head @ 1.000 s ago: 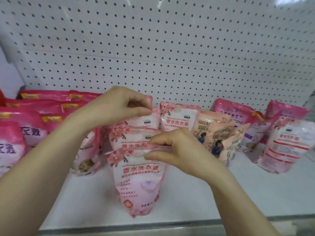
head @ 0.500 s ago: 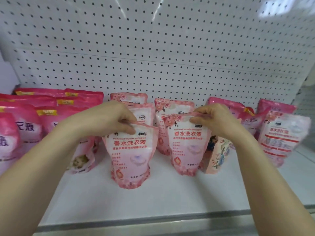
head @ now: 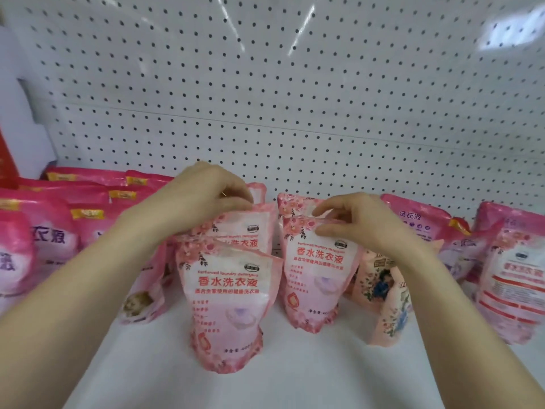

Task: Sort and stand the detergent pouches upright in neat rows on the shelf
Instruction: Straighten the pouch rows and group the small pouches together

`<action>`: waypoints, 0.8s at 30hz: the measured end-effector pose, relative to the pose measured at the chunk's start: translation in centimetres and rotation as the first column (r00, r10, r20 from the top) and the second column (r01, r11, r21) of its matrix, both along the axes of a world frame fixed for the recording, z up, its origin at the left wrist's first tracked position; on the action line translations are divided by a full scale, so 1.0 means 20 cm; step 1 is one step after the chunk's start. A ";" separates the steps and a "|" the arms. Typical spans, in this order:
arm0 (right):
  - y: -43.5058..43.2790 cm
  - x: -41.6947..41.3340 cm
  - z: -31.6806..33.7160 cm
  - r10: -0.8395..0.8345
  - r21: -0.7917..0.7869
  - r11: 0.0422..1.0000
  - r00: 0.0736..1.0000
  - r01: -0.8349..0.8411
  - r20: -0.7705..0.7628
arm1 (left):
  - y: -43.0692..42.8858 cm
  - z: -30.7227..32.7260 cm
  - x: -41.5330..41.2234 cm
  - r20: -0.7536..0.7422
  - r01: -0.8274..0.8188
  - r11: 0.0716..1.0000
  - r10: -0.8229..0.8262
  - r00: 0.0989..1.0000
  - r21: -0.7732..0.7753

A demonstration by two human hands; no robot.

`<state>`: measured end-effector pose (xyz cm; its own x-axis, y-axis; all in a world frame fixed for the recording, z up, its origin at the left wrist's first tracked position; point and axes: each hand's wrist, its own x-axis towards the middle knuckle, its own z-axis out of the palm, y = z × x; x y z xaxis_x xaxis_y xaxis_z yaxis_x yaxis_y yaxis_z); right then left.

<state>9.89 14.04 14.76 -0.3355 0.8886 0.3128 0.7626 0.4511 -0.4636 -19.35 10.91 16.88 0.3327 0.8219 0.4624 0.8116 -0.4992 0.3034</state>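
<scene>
1. Detergent pouches [head: 227,326], pale pink with rose prints and red Chinese lettering, stand upright on a white shelf [head: 295,379]. A head-worn camera looks at them from above and in front.
2. The left column is three deep. A front pouch [head: 230,290] stands free, nearest the viewer. A middle pouch [head: 247,231] stands just behind it, touching it. A back pouch [head: 259,190] shows only its top corner behind the left hand.
3. The left hand [head: 200,199] reaches in from the lower left. Its fingers are curled over the top edge of the middle pouch and grasp it.
4. The right column stands beside the left one, with a narrow gap between them. The right pouch [head: 318,276] stands upright at the front, and a rear pouch [head: 292,205] stands close behind it.
5. The right hand [head: 362,222] reaches in from the lower right. Its thumb and forefinger pinch the top edge of the right pouch.
6. Just right of that column, partly under the right forearm, peach flowered pouches [head: 383,290] stand tilted.
7. Further right are striped pouches [head: 513,290], pink with red bands. Their print is blurred.
8. On the far left, darker pink pouches [head: 44,231] with yellow labels stand in rows that reach the back wall.
9. A white pegboard [head: 265,98] dotted with holes forms the back wall.
</scene>
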 end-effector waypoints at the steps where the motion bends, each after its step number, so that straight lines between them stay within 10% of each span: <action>1: 0.01 -0.02 0.00 0.001 0.012 1.000 0.999 -0.002 0.038 | 0.04 -0.01 0.03 -0.079 -0.029 0.999 0.027 0.996 -0.018; 5: 0.05 -0.09 0.01 0.053 0.008 0.998 0.993 -0.055 0.109 | 0.12 -0.04 0.09 -0.231 -0.099 0.993 0.081 0.970 -0.068; 19: 0.04 -0.08 0.07 0.175 -0.182 0.968 0.985 -0.171 0.006 | 0.08 0.02 0.02 -0.076 0.054 0.965 -0.076 0.994 -0.258; 24: 0.17 -0.06 0.15 -0.009 0.095 0.995 1.000 0.010 -0.017 | 0.17 0.08 -0.02 -0.026 -0.011 0.996 0.009 1.000 -0.084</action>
